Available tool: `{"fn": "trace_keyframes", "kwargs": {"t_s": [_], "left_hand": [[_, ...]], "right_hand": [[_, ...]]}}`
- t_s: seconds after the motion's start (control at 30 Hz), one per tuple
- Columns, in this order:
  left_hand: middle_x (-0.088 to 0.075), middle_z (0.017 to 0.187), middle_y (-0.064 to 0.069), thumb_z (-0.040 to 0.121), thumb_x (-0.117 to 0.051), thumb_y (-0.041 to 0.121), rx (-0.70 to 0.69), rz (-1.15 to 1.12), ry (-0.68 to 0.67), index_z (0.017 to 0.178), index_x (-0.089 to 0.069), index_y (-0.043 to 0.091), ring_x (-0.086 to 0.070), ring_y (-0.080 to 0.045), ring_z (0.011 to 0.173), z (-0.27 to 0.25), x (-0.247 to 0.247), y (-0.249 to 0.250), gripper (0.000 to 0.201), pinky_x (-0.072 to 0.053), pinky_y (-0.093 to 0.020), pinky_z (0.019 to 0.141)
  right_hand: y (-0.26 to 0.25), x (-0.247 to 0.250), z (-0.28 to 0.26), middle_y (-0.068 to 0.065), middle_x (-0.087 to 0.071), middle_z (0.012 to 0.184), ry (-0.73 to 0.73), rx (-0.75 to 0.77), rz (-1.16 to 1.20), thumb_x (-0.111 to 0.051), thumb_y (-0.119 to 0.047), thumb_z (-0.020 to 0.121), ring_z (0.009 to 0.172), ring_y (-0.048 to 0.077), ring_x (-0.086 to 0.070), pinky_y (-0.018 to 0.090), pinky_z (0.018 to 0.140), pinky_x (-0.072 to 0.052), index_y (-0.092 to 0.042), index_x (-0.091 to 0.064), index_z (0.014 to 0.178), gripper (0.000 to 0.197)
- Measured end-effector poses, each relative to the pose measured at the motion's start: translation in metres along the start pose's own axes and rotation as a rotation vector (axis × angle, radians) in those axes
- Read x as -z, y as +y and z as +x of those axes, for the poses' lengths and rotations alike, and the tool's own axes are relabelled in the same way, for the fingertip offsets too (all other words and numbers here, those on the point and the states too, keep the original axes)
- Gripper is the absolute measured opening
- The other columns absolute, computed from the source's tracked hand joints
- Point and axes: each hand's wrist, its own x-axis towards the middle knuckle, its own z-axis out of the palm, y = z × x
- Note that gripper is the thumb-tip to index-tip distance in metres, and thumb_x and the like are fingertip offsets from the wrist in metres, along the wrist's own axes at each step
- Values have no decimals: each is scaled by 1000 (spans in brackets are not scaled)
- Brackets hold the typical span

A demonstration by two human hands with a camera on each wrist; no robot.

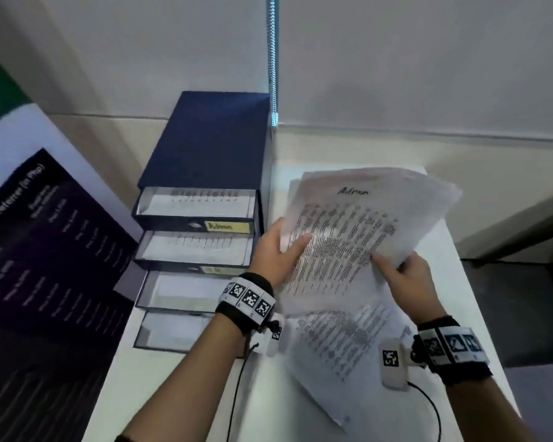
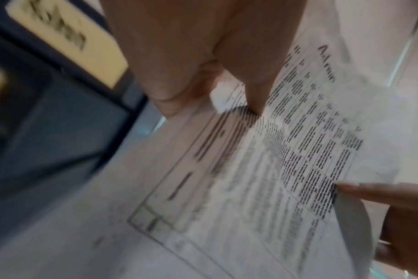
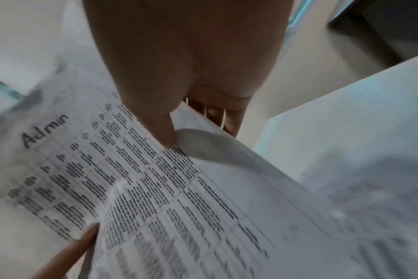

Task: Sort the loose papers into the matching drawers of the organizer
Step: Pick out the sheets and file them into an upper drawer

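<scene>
1. My left hand (image 1: pixel 276 253) and right hand (image 1: pixel 406 275) each pinch the lifted white printed sheet headed "Admin" (image 1: pixel 348 237), thumbs on top.
2. It hangs above the loose white paper pile (image 1: pixel 342 352), right of the dark blue four-drawer organizer (image 1: pixel 205 173).
3. Its yellow "Admin" label (image 1: pixel 227 226) marks the top drawer; I judge the limp page could buckle against the drawer rim.

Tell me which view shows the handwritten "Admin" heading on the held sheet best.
Right wrist: the heading is large and legible on the sheet. Head shows it small, slightly blurred. Left wrist catches only part of it, blurred at the sheet's edge.
</scene>
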Motion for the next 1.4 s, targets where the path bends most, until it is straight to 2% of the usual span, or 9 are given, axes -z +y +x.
{"fn": "trace_keyframes", "kwargs": {"t_s": [0.1, 0.2, 0.33, 0.47, 0.6, 0.73, 0.83, 1.17, 1.4], "left_hand": [[-64, 126, 12, 87, -72, 34, 19, -107, 100, 138, -38, 38, -62, -7, 116, -16, 47, 16, 62, -52, -38, 96], [-62, 125, 9, 91, -69, 17, 55, -145, 151, 147, -27, 31, -63, -4, 109, -32, 97, 28, 72, -55, -24, 85], [-61, 122, 9, 88, -73, 23, 141, -62, 245, 151, -24, 24, -63, -9, 108, -55, 158, 20, 80, -52, -38, 96], [-58, 124, 14, 85, -74, 40, 176, -9, 258, 152, -20, 22, -60, -11, 113, -90, 202, 11, 88, -46, -44, 105], [-72, 113, -7, 87, -71, 33, 257, -121, 216, 155, -8, 23, -73, -17, 90, -121, 232, 10, 93, -59, -35, 78], [-75, 102, -13, 91, -66, 16, 237, -332, 183, 149, -26, 22, -74, -21, 82, -137, 250, 19, 71, -60, -32, 69], [-75, 102, -12, 90, -67, 14, 211, -342, 180, 145, -38, 20, -74, -17, 80, -135, 255, 21, 63, -58, -26, 65], [-67, 126, 1, 89, -68, 6, 176, -160, 139, 119, -71, 27, -67, -16, 109, -98, 250, 15, 36, -48, -35, 102], [-68, 117, -6, 91, -67, 13, 268, -312, 183, 131, -58, 20, -66, -11, 73, -63, 247, 15, 41, -55, -23, 53]], "right_hand": [[-54, -24, -3, -8, -66, 118, -40, 143, 147, -64, -18, 93, 106, 6, -66, 17, 82, -55, -23, -36, 146, 60], [-85, -58, -8, -10, -58, 134, -173, 257, 147, -62, -16, 95, 119, 11, -61, 30, 94, -52, -46, -8, 152, 84], [-114, -104, -15, -18, -50, 142, -393, 394, -25, -61, -16, 96, 133, -4, -43, 34, 115, -37, -25, -48, 143, 50], [-141, -141, -20, -10, -56, 140, -453, 255, -26, -59, -15, 98, 125, -4, -51, 23, 110, -40, -22, -59, 134, 37], [-166, -164, -20, 8, -67, 118, -568, -185, 280, -51, -2, 99, 77, 2, -71, 13, 63, -54, -6, -59, 132, 35], [-180, -178, -14, -1, -61, 124, -562, -264, 354, -53, -8, 99, 85, -9, -63, -4, 56, -38, -8, -59, 133, 34], [-185, -182, -11, 2, -58, 118, -515, -291, 422, -49, -1, 100, 57, -12, -62, 2, 48, -42, -4, -56, 131, 32], [-172, -163, -23, 5, -69, 122, -717, -411, 313, -59, -4, 95, 103, 14, -69, 19, 80, -56, -12, -65, 125, 32], [-171, -176, 2, 3, -71, 107, -613, -384, 359, -57, 2, 94, 90, 16, -72, 20, 70, -58, -12, -65, 124, 33]]}}
